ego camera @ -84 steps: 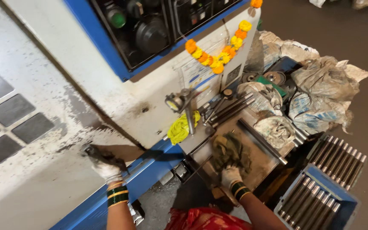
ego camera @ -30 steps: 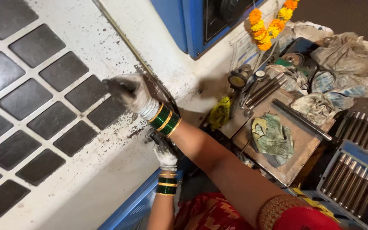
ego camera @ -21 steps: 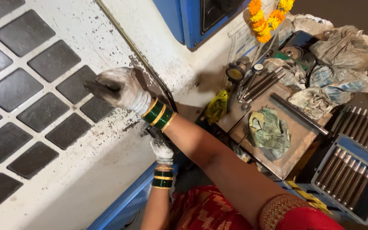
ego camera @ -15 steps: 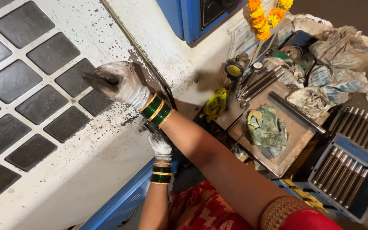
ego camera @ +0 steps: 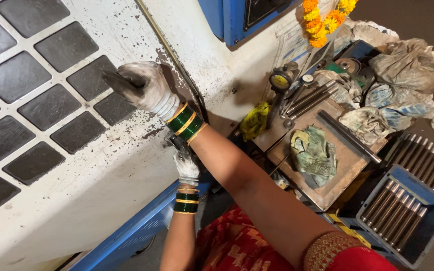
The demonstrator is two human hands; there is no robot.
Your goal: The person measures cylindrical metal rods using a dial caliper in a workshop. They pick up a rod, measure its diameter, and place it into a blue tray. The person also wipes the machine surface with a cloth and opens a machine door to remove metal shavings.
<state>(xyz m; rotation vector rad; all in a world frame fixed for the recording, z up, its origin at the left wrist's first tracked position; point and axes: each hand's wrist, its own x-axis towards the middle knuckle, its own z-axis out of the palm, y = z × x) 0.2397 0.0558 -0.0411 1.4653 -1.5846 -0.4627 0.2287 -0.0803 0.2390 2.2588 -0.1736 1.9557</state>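
- Head view: right hand (ego camera: 144, 88), gloved, grips a dark handle (ego camera: 116, 80) on the machine door (ego camera: 76, 165); its long axis runs ten to four o'clock.
- Left hand (ego camera: 186, 166), at five o'clock from it, is closed on a latch (ego camera: 176, 143).
- Against 2.8 s ago, the right hand has left the worktop (ego camera: 337, 175).

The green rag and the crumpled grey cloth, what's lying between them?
A long dark metal bar lies between the green rag and the grey cloth, shown in the head view.

Soiled white gloves, green-and-gold bangles on both wrists, red gold-embroidered sleeve.
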